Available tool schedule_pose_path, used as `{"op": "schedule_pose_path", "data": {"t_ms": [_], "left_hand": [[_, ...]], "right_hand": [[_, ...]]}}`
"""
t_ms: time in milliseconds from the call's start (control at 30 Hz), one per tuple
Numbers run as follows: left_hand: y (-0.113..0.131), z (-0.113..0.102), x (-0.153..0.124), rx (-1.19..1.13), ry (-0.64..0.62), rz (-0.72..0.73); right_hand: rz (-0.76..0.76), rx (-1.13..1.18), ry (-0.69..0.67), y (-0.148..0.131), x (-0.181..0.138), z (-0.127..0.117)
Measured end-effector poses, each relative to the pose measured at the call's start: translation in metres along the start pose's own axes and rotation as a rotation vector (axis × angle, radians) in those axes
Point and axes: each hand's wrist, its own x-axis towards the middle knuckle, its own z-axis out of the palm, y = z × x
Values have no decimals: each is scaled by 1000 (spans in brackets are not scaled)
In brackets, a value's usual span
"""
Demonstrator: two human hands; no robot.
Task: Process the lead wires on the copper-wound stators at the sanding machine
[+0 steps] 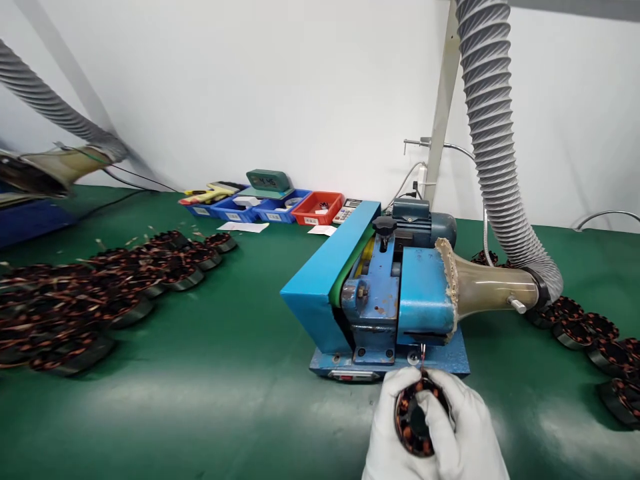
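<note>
Both my hands wear white gloves and are closed round one motor stator point(414, 419), a black ring with copper windings. My left hand point(387, 427) grips its left side. My right hand point(463, 433) grips its right side, with a finger across its front. Thin wire ends point(423, 355) stick up from the stator toward the slot of the blue machine point(380, 293), which stands just behind my hands on the green table point(225, 373).
A grey ribbed hose point(493, 153) runs down to a clear funnel point(493, 288) on the machine's right. Several stators lie in rows at the left point(100, 293) and at the right point(595, 333). Blue and red bins point(280, 207) stand at the back wall.
</note>
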Motion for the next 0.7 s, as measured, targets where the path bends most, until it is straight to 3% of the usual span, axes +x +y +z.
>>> {"op": "schedule_pose_path", "data": {"t_ms": [133, 300, 500, 567, 700], "left_hand": [[8, 20, 13, -222, 30, -233], [11, 35, 21, -249, 74, -182], [10, 38, 13, -228, 119, -136], [9, 28, 4, -110, 71, -69], [-3, -11, -18, 289, -109, 306]], "right_hand": [[74, 62, -125, 0, 24, -2], [181, 176, -172, -6, 43, -6], [222, 231, -199, -11, 38, -15], [221, 175, -180, -8, 24, -19], [140, 165, -45, 3, -15, -21]]}}
